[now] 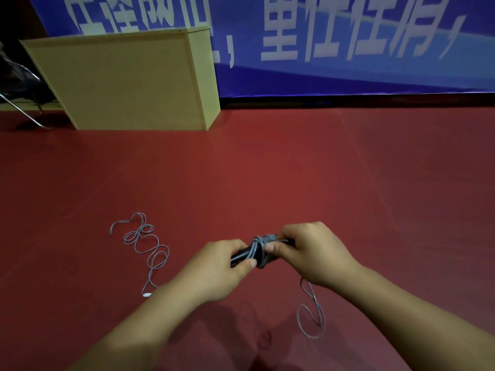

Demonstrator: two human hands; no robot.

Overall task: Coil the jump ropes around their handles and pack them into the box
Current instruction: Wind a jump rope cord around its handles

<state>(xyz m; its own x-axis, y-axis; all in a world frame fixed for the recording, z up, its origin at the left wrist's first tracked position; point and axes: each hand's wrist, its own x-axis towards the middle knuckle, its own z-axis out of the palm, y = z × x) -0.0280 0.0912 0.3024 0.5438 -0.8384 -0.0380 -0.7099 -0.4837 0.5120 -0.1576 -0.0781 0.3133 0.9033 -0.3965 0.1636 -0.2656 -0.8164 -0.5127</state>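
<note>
So the coiling step is clearly what's being worked on here, and packing hasn't been reached yet. The box [120, 81], the big tan one, is parked on the red floor [294, 170] against the blue banner [348, 49], well apart from the action. A second jump rope [146, 243] is left lying loose on the floor to the left, not coiled at all, so that one is probably still to be done.

The jump rope being wound [261, 250] is held up in front, between both hands. The dark handles [241, 255] are gripped by the left hand [219, 269], fingers curled round them, thumb on top. The wrapped grey turns are pinched by the right hand [310, 253], thumb pressed against the coil. A loose tail [312, 314] is left dangling below the right wrist.

Next move, as a guess: that tail needs to be wound on and tucked so the bundle isn't undone on the way to the box.
</note>
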